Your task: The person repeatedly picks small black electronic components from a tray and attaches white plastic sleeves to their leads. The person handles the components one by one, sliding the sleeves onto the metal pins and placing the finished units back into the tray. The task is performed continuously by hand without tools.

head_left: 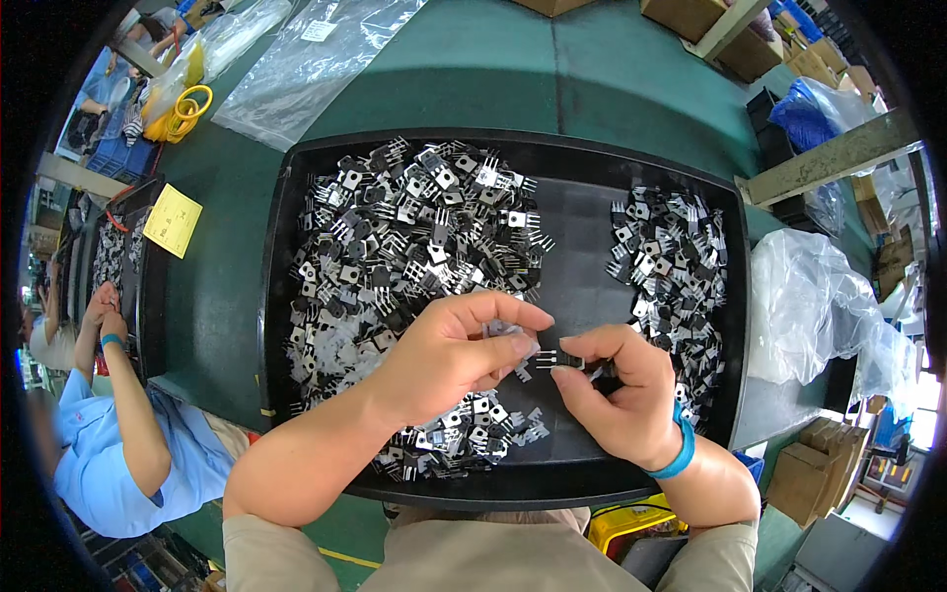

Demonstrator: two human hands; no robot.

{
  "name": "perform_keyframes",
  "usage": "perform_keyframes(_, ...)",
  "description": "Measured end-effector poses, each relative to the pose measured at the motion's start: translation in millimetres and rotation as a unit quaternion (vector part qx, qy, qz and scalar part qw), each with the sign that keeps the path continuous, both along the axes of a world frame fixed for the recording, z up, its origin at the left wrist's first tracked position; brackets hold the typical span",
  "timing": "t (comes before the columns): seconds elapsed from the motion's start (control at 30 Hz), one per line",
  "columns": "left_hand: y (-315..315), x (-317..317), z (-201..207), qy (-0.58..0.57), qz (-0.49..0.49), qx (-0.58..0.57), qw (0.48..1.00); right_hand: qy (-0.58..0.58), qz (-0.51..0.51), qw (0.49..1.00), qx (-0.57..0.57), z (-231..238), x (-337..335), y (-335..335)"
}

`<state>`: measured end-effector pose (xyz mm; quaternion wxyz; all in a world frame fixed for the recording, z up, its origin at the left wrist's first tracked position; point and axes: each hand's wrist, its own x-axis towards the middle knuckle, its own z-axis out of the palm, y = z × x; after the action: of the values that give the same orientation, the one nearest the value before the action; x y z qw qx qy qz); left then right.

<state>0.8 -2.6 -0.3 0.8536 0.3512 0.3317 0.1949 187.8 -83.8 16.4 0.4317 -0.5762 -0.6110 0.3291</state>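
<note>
Over the black tray (572, 212) both my hands are raised, close together. My right hand (626, 395), with a blue wristband (683, 449), pinches a transistor (569, 362) between thumb and forefinger; its metal leads point left. Several small translucent whitish plastic pieces (523, 369) are gripped in the fingers of my left hand (444, 350), just left of the leads. A large heap of transistors (395, 227) fills the tray's left part, with more whitish pieces (340, 350) lying among them. A smaller transistor heap (681, 257) lies along the right side.
Clear plastic bags (306, 74) lie on the green table (493, 74) behind the tray; another bag (819, 306) sits at its right. A yellow paper tag (173, 220) hangs at left. Beyond it a person in blue (138, 444) works over another tray. A metal post (838, 158) stands at right.
</note>
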Motion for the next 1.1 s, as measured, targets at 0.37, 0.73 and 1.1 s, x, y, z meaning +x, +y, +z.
perform_keyframes(0.37, 0, 0, 4, 0.035, -0.020, 0.025, 0.999, -0.013, -0.007, 1.000, 0.026, -8, -2, 0)
perform_keyframes(0.73, -5, 3, 0, 0.048, 0.003, 0.138, 0.989, 0.005, 0.070, 0.998, -0.001, -6, 3, 3)
perform_keyframes(1.1, -1, -3, 2, 0.076, -0.066, 0.121, 0.988, 0.027, 0.097, 0.995, 0.009, -14, 6, 4)
